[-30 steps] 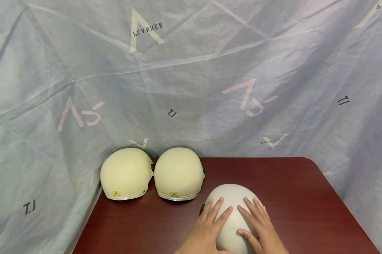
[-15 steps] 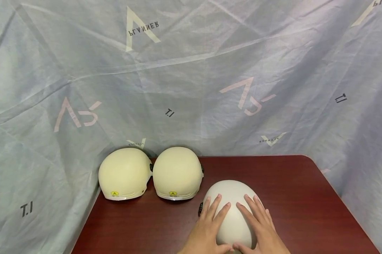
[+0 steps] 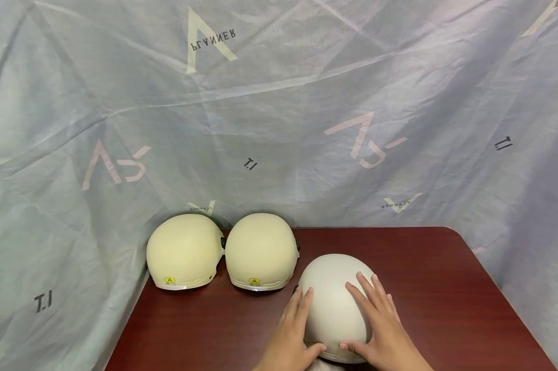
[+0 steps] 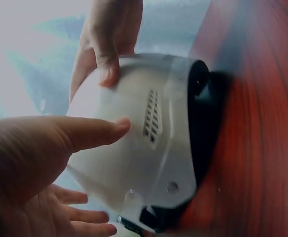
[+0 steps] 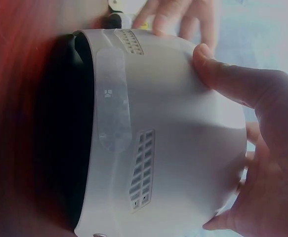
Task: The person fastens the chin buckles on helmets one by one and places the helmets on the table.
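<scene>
A cream-white helmet point(image 3: 332, 301) sits dome up at the front of the table, between both hands. My left hand point(image 3: 288, 330) lies along its left side with fingers extended; in the left wrist view the thumb point(image 4: 92, 132) reaches over the shell near a slotted vent point(image 4: 152, 118). The right hand point(image 3: 384, 327) rests spread on the right of the dome, its thumb toward the lower rim. A clear sticker point(image 5: 113, 98) and another vent point(image 5: 143, 170) show on the shell in the right wrist view. The dark inside of the helmet faces the tabletop.
Two similar cream helmets point(image 3: 186, 252) point(image 3: 261, 252) stand side by side at the back left, each with a yellow round label at the lower edge. The reddish-brown table point(image 3: 436, 288) runs back to a grey printed cloth point(image 3: 288, 113) hanging behind and at both sides.
The front helmet has turned and shifted slightly toward the back, so its lower rim now shows. My left hand has slid from the dome down to its left side; the right stays on the dome.
</scene>
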Motion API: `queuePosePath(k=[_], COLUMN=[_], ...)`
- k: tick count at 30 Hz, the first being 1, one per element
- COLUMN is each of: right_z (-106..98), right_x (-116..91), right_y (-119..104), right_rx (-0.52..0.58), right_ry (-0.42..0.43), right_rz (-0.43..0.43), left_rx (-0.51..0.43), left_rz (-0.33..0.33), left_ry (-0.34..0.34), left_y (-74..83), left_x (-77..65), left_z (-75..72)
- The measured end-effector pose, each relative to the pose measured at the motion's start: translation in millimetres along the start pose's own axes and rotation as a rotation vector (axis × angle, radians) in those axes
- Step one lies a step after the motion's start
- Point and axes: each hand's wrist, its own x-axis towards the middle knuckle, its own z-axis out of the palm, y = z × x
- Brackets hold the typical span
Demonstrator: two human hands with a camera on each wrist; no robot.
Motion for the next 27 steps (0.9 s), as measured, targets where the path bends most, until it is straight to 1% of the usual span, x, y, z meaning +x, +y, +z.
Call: queuePosePath(k=[2, 4, 8, 11, 16, 18, 20, 23, 25, 27], right_z=[-2, -3, -6, -8, -11, -11, -12, -13, -12, -11], right_x=[3, 7, 15, 22, 32, 35, 39, 44, 47, 49], right_y=[0, 0, -2, 0, 6, 9, 12, 19, 23, 28], right_rx=[-0.017, -0.053, -0.109, -0.100, -0.095, -0.102, -0.104, -0.089, -0.070, -0.046], right_ry=[0.004, 0.006, -0.015, -0.043, -0.053, -0.047, -0.050, -0.055, -0.049, -0.024], right_rz=[0.015, 0.035, 0.082, 0.117, 0.128, 0.125, 0.135, 0.157, 0.164, 0.153], left_rx=[-0.011, -0.009, -0.040, -0.051, -0.063, -0.071, -0.070, -0.063, -0.066, -0.062], left_rz=[-0.010, -0.006, -0.026, -0.047, -0.061, -0.052, -0.029, 0.017, 0.033, 0.040], left_ry=[-0.014, -0.026, -0.067, -0.100, -0.140, -0.151, -0.152, -0.143, -0.136, -0.124], left_y=[-3.7, -5.8, -6.9, -7.5, -8.6, -9.7, -11.2, -14.2, -15.5, -15.9], left_x=[-0.4, -0.7, -1.4, -2.0, -2.0, -2.3, -2.7, -3.4, -3.8, -4.5], left_z=[-0.3, 0.0, 1.4, 1.6, 4.1, 5.9, 7.5, 10.0, 10.7, 10.9])
